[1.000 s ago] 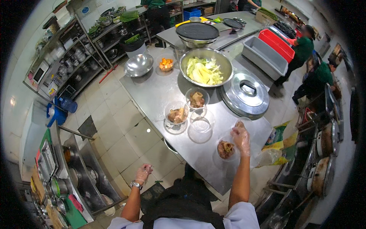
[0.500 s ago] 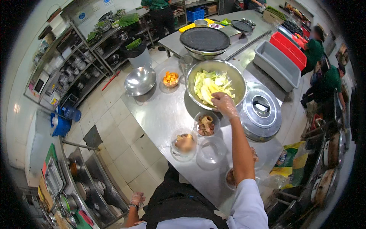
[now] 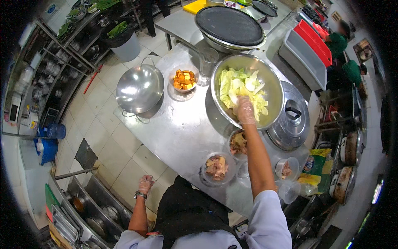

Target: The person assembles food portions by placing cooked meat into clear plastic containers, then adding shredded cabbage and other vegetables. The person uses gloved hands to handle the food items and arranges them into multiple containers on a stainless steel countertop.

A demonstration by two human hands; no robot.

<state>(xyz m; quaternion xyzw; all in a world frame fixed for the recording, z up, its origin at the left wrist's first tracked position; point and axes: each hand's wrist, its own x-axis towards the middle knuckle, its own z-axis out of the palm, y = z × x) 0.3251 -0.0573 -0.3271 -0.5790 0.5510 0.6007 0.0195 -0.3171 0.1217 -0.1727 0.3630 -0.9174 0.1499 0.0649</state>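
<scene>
My right hand (image 3: 245, 111), in a clear plastic glove, reaches into a large metal bowl (image 3: 277, 89) of chopped cabbage leaves (image 3: 234, 85). Its fingers press down among the leaves, closed on some of them, with the tips hidden. My left hand (image 3: 145, 184), gloved too and with a watch at the wrist, hangs beside my body over the floor. Its fingers are curled, and I see nothing in them. Below the big bowl stand clear tubs of bony meat chunks (image 3: 216, 167) and more meat (image 3: 238, 143), the latter partly behind my right forearm.
Left of the bowl are a tub of orange cubes (image 3: 183, 80), a clear glass (image 3: 207, 66) and an upturned metal wok (image 3: 140, 88). A metal lid (image 3: 290, 118) lies to the right. Beyond are a black round tray (image 3: 229, 25) and a grey bin (image 3: 302, 62). People work at far right.
My right hand has gone from the near edge of the cabbage deeper into the leaves. My left hand has come up and forward at my side. The whole view has shifted.
</scene>
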